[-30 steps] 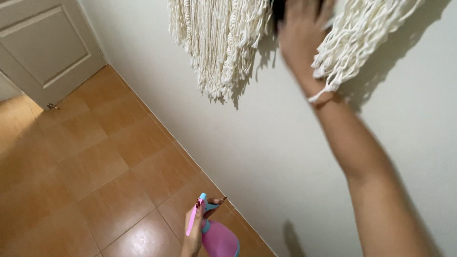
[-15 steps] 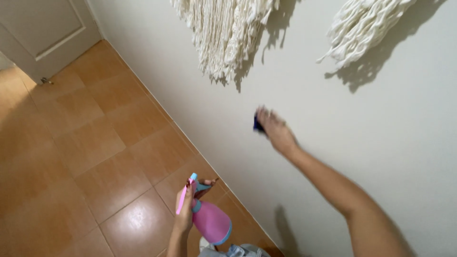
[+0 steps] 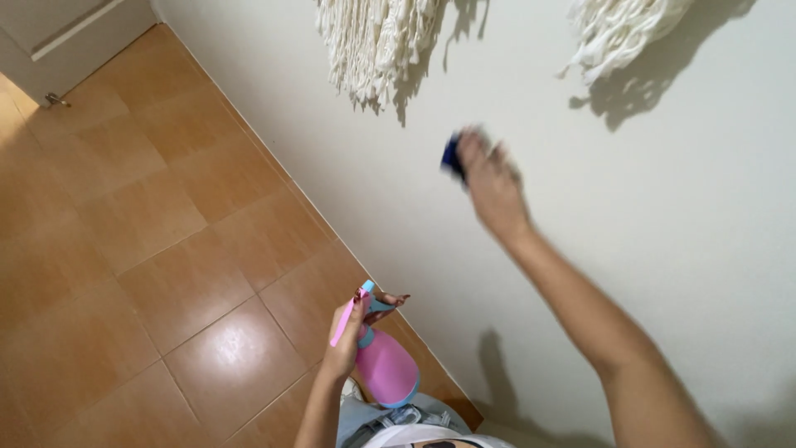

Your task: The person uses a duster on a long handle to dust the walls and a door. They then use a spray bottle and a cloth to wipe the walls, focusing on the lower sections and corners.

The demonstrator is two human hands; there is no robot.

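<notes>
Spray bottle (image 3: 383, 365), pink with a blue collar, sits low in view at about 6 o'clock, gripped at the neck by the left hand (image 3: 352, 344); its fingers are closed round the trigger head, and the bottle's long axis runs from nozzle at 11 o'clock down to base at 5 o'clock. Beneath it lies the tiled floor (image 3: 149, 249). Up and to the right, toward 1 o'clock from the bottle, the right hand (image 3: 491, 187) is pressed against the pale wall (image 3: 647, 207), clamped on a dark blue cloth (image 3: 452, 155) that shows only at its 10 o'clock edge, blurred. Two cream fringed hangings (image 3: 377, 41) hang on the wall above that hand.
</notes>
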